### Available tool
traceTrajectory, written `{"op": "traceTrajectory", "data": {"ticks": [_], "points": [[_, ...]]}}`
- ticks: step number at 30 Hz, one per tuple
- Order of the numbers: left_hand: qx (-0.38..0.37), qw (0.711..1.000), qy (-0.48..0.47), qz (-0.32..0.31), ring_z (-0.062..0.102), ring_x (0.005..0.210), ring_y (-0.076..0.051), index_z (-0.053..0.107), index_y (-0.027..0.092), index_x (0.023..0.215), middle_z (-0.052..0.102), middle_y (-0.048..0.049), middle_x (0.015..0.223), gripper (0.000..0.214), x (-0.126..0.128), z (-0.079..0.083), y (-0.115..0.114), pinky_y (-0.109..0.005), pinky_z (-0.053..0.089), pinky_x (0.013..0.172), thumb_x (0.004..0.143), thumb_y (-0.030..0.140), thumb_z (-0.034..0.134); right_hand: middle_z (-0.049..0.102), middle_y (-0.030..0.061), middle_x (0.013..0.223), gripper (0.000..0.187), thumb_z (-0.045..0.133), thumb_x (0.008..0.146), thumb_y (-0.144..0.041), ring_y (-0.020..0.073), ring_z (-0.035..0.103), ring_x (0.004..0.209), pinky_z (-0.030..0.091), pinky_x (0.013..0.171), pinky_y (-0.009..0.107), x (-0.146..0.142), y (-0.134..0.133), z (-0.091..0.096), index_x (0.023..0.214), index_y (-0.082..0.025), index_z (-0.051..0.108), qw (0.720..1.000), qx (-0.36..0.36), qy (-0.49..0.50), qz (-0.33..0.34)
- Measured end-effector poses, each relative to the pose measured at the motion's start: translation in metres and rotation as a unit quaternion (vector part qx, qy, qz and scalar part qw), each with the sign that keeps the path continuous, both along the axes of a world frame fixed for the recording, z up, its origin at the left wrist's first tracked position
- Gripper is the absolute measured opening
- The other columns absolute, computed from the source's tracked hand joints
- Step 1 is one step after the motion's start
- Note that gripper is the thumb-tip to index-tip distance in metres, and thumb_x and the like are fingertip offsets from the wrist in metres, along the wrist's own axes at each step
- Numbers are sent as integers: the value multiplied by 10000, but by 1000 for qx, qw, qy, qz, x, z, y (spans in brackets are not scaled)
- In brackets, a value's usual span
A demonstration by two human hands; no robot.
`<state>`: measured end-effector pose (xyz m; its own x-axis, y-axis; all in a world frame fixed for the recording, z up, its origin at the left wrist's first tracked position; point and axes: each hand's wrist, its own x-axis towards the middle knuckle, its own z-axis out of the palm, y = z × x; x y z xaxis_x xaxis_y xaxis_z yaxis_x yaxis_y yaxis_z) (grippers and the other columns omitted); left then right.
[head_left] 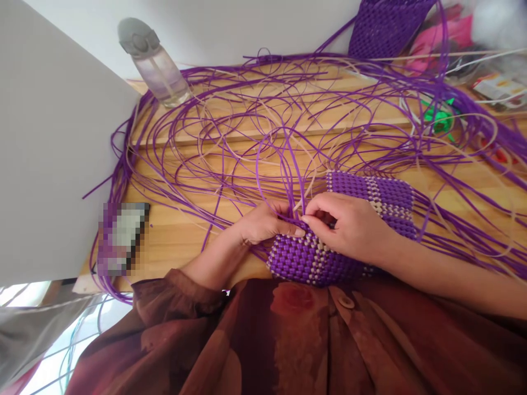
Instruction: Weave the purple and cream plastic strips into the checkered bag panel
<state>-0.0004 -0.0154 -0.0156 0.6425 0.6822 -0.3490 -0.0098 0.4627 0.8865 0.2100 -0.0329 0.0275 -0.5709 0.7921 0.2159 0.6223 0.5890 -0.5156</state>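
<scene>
A purple and cream woven panel (362,192) lies on the wooden table (181,236) close to my body. My left hand (263,222) rests at its left edge, fingers curled and pinched on a purple strand (284,164) that rises from the weave. My right hand (349,225) lies on top of the panel, its fingertips pinched together on the same spot, touching the left hand's fingers. Many loose purple and cream strands (255,115) fan out from the panel across the table.
A clear water bottle (158,68) with a grey lid stands at the back left. Another purple woven piece (382,24) lies at the back, with pink items (436,38) and a green object (438,118) at the right. A blurred phone-like object (121,236) lies near the left edge.
</scene>
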Motion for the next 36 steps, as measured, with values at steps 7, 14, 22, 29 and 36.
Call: {"op": "traceTrajectory", "data": {"ticks": [7,14,22,29,36], "points": [[113,993,29,0,614,734,-155,779,126,856,704,-21,751,288,1,-4,3,-279,486,751,645,310,847,617,15,762,163,633,916,-341,144,546,682,411,669,286,-16,-1,-2,951,-184,658,999,-12,6,49],[73,996,3,-53,614,725,-133,768,131,888,711,-26,796,346,-9,7,8,-261,495,745,626,323,887,666,7,772,177,569,956,-376,139,582,654,434,649,279,-7,-2,5,930,-208,618,984,-130,101,-63],[-17,999,-2,-36,607,647,-119,771,114,868,718,-45,759,336,-8,10,5,-247,487,654,614,299,892,668,30,724,264,552,946,-436,175,592,658,413,654,308,7,17,2,887,-202,661,985,-82,11,-153],[200,976,79,32,613,767,-150,760,113,831,710,-32,789,153,-3,10,-1,-268,473,763,718,214,779,696,56,749,167,630,889,-338,215,645,699,407,631,327,-4,32,-13,804,-196,602,985,59,-120,-113],[20,999,1,40,565,667,-103,722,115,894,675,-5,784,290,3,2,-7,-239,442,679,682,284,825,759,43,970,207,594,934,-162,165,724,854,552,785,261,-2,32,-20,1136,-192,632,967,253,25,21]]}}
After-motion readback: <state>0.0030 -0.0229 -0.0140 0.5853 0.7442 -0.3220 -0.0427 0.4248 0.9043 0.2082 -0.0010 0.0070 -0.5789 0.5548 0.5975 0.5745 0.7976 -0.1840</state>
